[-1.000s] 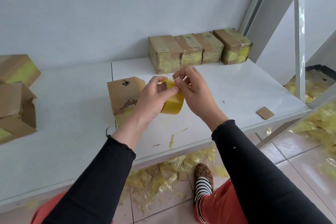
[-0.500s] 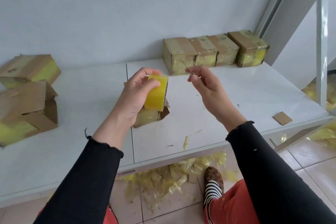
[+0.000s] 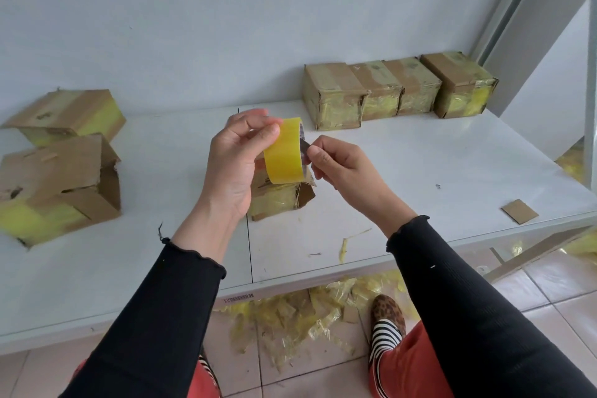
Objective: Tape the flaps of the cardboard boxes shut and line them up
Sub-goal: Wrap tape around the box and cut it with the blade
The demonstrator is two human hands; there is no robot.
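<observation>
I see the left hand [image 3: 235, 165] gripping the yellow tape roll [image 3: 284, 152] above mid-bench. The right hand [image 3: 342, 165] pinches its loose end, over an open cardboard box [image 3: 281, 197]

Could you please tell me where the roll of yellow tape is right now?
In the head view's centre, the left hand holds the tape roll above an untaped box; the right hand pinches its end.

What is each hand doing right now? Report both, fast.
Left hand: grips the yellow roll of packing tape.
Right hand: pinches a small dark thing at the roll's edge; cannot tell what.
</observation>
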